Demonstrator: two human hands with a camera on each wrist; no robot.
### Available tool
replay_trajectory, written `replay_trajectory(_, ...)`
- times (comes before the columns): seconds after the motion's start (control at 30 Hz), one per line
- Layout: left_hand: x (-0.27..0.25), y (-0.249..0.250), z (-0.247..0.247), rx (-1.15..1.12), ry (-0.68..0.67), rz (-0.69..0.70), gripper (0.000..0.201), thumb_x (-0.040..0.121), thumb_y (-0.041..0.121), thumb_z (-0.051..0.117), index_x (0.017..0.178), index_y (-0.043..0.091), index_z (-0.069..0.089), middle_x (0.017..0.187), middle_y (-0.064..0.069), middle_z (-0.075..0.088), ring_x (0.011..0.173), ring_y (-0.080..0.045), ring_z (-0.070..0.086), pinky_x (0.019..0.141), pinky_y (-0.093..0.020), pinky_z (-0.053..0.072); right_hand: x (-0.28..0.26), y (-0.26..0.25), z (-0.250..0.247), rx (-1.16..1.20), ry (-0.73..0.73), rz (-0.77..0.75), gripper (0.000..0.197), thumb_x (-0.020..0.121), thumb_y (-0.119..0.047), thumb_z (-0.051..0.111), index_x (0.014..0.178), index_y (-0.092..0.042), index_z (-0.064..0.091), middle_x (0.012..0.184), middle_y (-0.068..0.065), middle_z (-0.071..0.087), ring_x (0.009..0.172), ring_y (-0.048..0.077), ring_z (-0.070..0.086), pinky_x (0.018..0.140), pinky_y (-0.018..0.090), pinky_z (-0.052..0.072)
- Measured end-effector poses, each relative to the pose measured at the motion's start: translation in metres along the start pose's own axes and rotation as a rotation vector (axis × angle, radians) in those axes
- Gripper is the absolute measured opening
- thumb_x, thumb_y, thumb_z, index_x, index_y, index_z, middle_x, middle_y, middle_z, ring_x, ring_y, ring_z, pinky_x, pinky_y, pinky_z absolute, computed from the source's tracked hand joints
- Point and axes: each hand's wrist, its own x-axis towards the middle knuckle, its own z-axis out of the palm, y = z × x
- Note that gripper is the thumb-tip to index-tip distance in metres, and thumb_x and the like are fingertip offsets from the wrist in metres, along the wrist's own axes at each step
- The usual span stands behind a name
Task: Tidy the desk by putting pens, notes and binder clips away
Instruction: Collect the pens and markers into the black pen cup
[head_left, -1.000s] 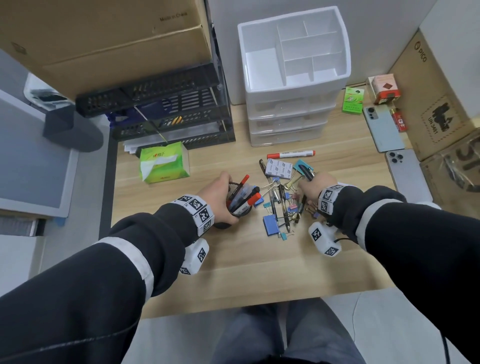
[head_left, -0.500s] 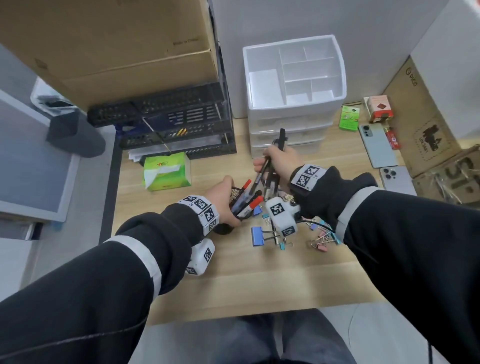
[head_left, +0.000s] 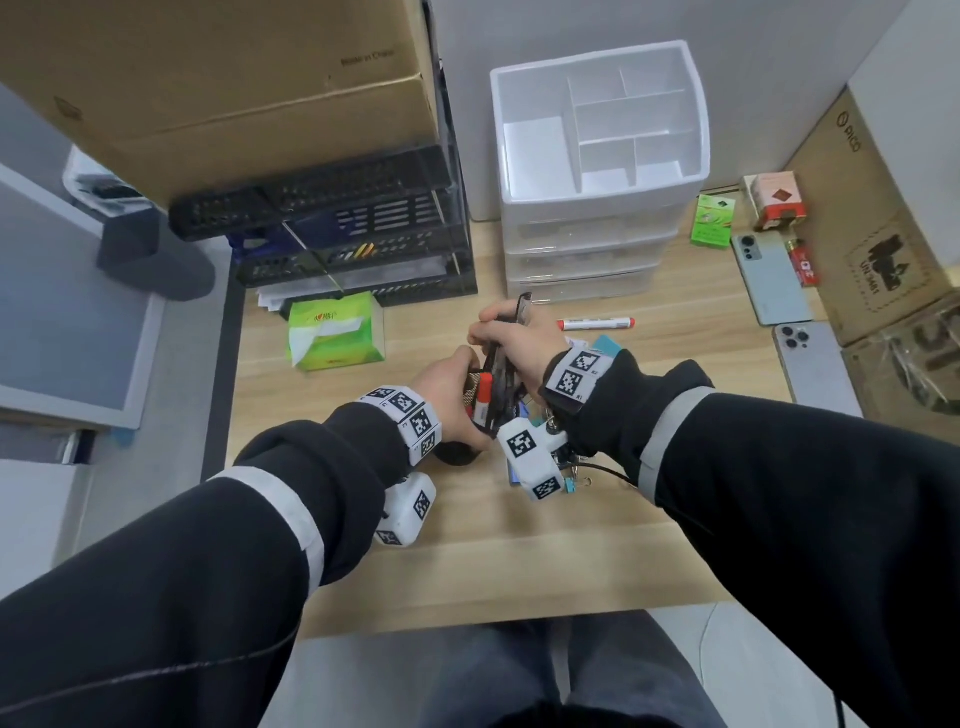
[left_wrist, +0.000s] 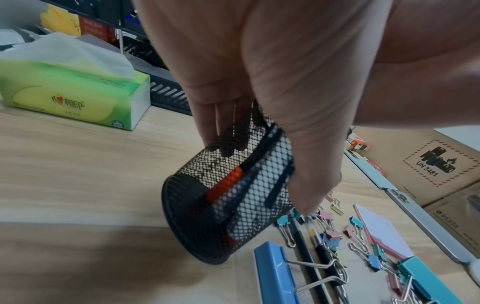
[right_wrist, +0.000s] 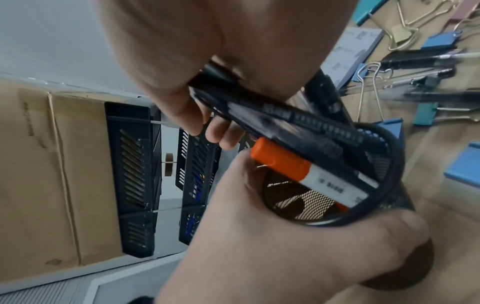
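Note:
My left hand (head_left: 447, 395) grips a black mesh pen cup (left_wrist: 228, 205) and holds it tilted just above the desk. A red-capped white marker (right_wrist: 280, 164) and other pens lie inside it. My right hand (head_left: 519, 343) grips a bundle of black pens (right_wrist: 285, 123) directly over the cup's rim (right_wrist: 384, 185), their lower ends inside the cup. Several coloured binder clips (left_wrist: 330, 232), a large blue clip (left_wrist: 275, 273), more pens and a pink-edged note pad (left_wrist: 381, 230) lie on the desk right of the cup. A red-and-white marker (head_left: 597, 323) lies behind my hands.
A white drawer organizer (head_left: 597, 130) with open top compartments stands at the back. Left of it is a black tray stack (head_left: 353, 244) under a cardboard box. A green tissue box (head_left: 332, 332) sits to the left, and two phones (head_left: 774, 280) lie to the right.
My right hand picked black pens out of the pile, swung left and lowered them into the cup. The left hand kept holding the cup.

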Motion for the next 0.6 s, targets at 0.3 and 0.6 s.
replay_trajectory(0.3,0.006,0.0,-0.003,-0.062,0.06,0.004,0.085,0.049,0.036,0.097,0.107,0.021,0.037,0.092,0.002,0.062,0.082,-0.017,0.063,0.071,-0.035,0.055,-0.002,-0.003,-0.011,-0.399,-0.01,-0.227,0.02,0.09,-0.021,0.057,0.085,-0.009,0.071,0.087,0.009,0.073,0.087,0.026,0.069,0.081,0.04,0.056)
replay_trajectory(0.6,-0.001,-0.013,-0.003,-0.098,0.073,0.015,0.069,0.061,0.028,0.09,0.106,0.018,0.039,0.092,0.002,0.059,0.074,-0.012,0.059,0.056,-0.022,0.042,0.034,0.016,-0.089,-0.66,0.139,0.045,0.013,0.097,-0.017,0.053,0.091,-0.011,0.063,0.095,0.009,0.071,0.081,0.023,0.071,0.068,0.032,0.06)
